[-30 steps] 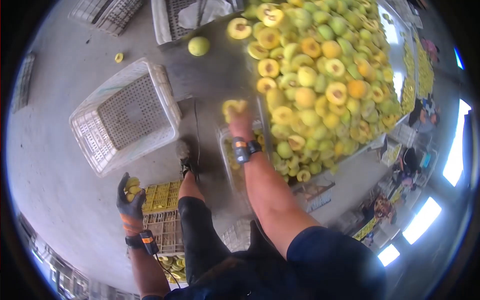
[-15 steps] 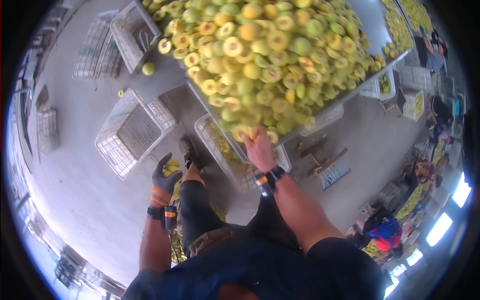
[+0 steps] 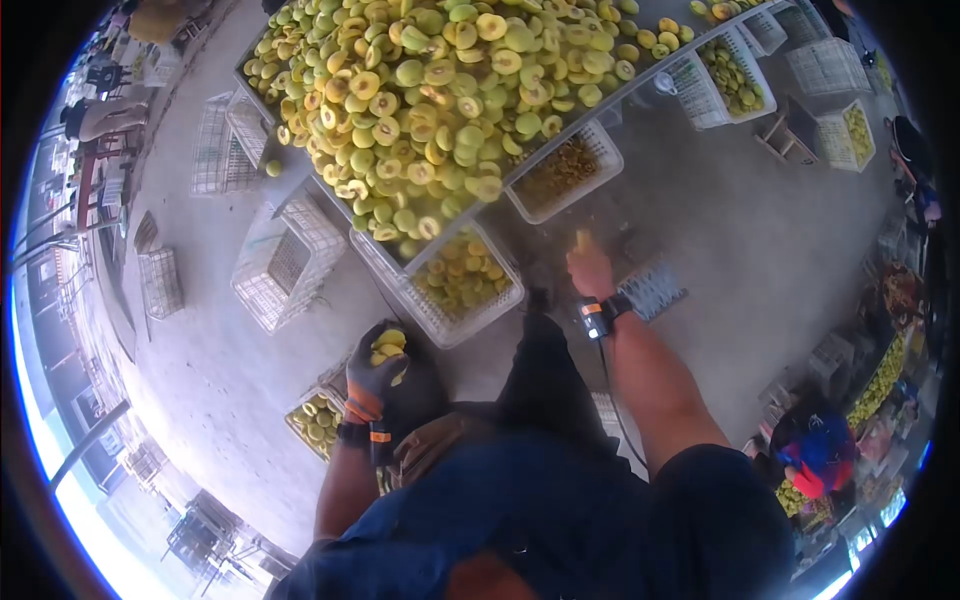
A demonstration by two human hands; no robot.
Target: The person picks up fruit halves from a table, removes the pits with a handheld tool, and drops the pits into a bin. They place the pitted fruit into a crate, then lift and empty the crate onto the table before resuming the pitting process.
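My left hand (image 3: 376, 362), in a dark glove with an orange cuff, is closed around a few yellow peach halves (image 3: 388, 346) held low beside my leg. My bare right hand (image 3: 590, 272) is over the floor, to the right of the table's near corner. A yellow-orange piece of fruit (image 3: 583, 240) shows at its fingertips, blurred by motion. Ahead of both hands, a large heap of green-yellow peach halves (image 3: 440, 110) covers the metal table (image 3: 625, 92); many show hollow brown centres. Beneath the near corner stands a white crate (image 3: 447, 330) of peach halves.
Another white crate (image 3: 570, 205) under the table edge holds brownish scraps. Plastic crates (image 3: 290, 262) stand on the floor at left, and a fruit-filled crate (image 3: 318, 425) sits beside my left arm. A metal grate (image 3: 652, 290) lies at right. A person (image 3: 815, 450) works at lower right.
My right hand has left the edge of the heap and moved right over the floor, now with a fruit piece at the fingertips. My left hand still holds its halves. The view has shifted.
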